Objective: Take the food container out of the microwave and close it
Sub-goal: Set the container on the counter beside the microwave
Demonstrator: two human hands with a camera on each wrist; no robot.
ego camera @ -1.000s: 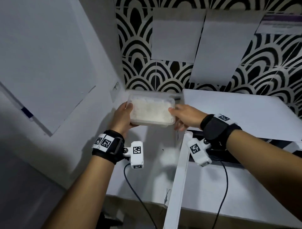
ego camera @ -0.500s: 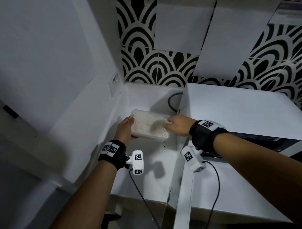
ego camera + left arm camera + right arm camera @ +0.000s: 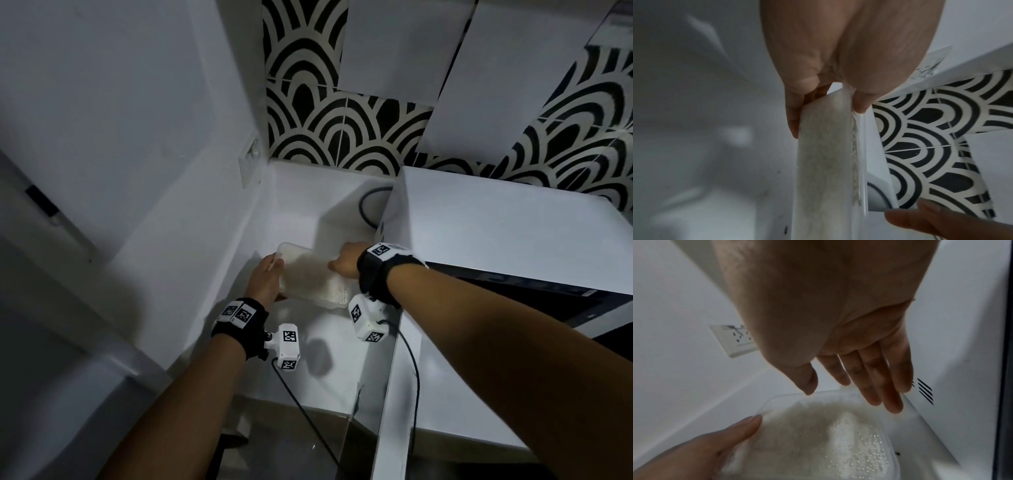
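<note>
A clear plastic food container (image 3: 310, 275) of white rice is down at the white counter (image 3: 329, 346), left of the microwave (image 3: 496, 240); I cannot tell whether it rests on it. My left hand (image 3: 274, 269) grips its left end, thumb (image 3: 861, 104) on the rim and fingers (image 3: 795, 121) underneath. My right hand (image 3: 337, 265) hovers at the right end with straight fingers (image 3: 879, 386), the thumb tip near the rim. The fogged container (image 3: 818, 443) fills the bottom of the right wrist view. The microwave door (image 3: 387, 411) stands open toward me.
A wall socket (image 3: 735, 340) sits on the white left wall (image 3: 154, 171). The microwave's vented side (image 3: 925, 391) is just right of the container. A black cable (image 3: 368, 205) loops behind the microwave. Patterned tiles (image 3: 325, 130) back the counter.
Both hands brought the container down from chest height to the counter in the corner left of the microwave. My right hand's fingers have come off its right end and straightened.
</note>
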